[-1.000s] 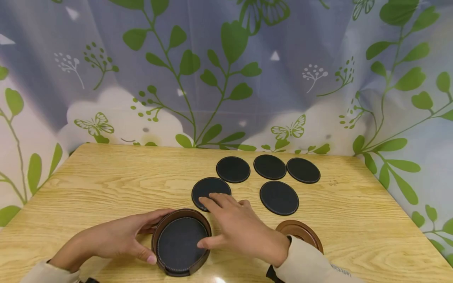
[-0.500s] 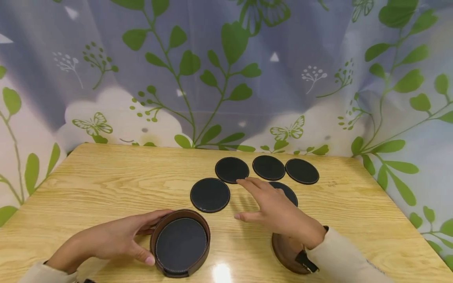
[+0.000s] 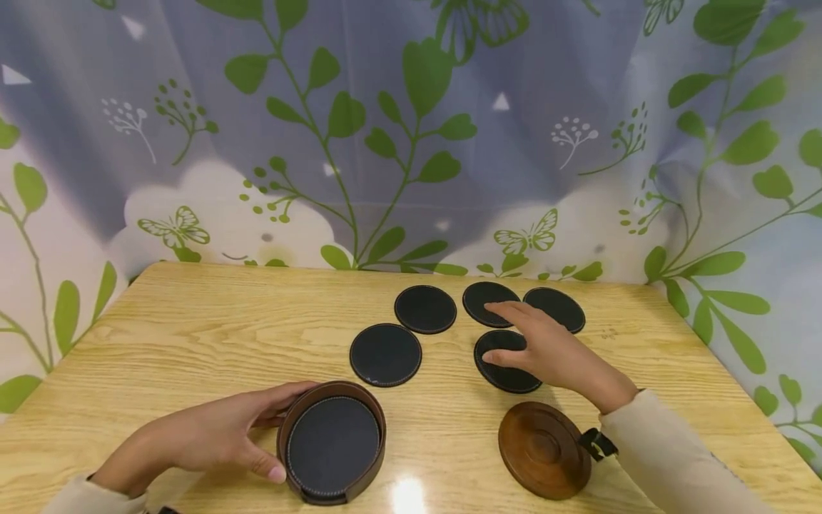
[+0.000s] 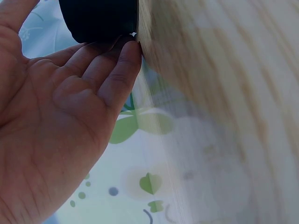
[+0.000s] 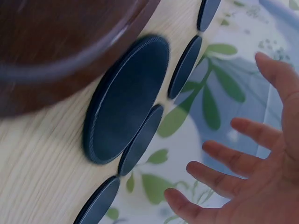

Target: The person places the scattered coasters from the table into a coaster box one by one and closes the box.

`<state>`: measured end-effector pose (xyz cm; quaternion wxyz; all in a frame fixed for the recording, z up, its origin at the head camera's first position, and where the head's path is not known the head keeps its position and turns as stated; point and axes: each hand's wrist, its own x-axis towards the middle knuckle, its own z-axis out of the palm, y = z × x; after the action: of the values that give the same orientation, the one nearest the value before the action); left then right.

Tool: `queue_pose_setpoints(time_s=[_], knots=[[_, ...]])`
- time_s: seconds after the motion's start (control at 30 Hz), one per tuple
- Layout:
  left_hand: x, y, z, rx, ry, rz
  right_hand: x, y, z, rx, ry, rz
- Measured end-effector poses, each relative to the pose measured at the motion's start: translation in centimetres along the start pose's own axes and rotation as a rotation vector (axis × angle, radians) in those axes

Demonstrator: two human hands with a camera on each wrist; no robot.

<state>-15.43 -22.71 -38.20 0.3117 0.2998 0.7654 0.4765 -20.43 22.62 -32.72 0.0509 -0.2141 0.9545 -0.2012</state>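
Black stitched coasters (image 3: 385, 355) lie on the wooden surface (image 3: 225, 314), centre to right of the frame; another dark disc (image 3: 332, 446) sits inside the round brown holder (image 3: 338, 388) at bottom centre. Our left hand (image 3: 221, 432) rests against the holder's left side, thumb spread from fingers. Our right hand (image 3: 555, 350), fingers parted and gripping nothing, hangs among the right-hand coasters. We'd best steady the holder lightly and handle coasters by their edges.

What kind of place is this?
Probably an indoor spot set up for tabletop work: a wood-grained table, a hanging cloth printed with leaves and butterflies behind it, and round black discs spread on top.
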Motion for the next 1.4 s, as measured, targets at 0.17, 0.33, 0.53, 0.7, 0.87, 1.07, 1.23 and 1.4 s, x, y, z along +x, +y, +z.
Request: queue_pose_setpoints(time_s=[0.17,0.33,0.53,0.7,0.87,1.07,1.23,1.4], knots=[[0.0,0.0,0.0,0.007,-0.005,0.026,0.4,2.1,-0.4,-0.053,0.038,-0.003],[0.0,0.1,0.0,0.014,-0.004,0.028,0.8,4.1,-0.8,-0.083,0.046,-0.008],[0.0,0.2,0.0,0.01,0.002,0.018,1.4,6.3,-0.8,-0.121,0.064,0.022],[0.0,0.1,0.0,0.006,0.001,0.021,1.9,8.2,-0.7,-0.208,0.073,0.058],[-0.1,0.2,0.1,0.006,0.006,0.006,2.4,9.6,-0.5,-0.255,0.04,0.099],[-0.1,0.2,0.1,0.006,0.005,0.008,3.3,11.0,-0.3,-0.252,-0.002,0.15],[-0.1,0.3,0.1,0.009,0.003,0.003,3.9,11.9,-0.3,-0.243,-0.038,0.162],[0.0,0.4,0.0,0.019,0.003,-0.011,4.3,12.5,-0.5,-0.244,-0.068,0.164]])
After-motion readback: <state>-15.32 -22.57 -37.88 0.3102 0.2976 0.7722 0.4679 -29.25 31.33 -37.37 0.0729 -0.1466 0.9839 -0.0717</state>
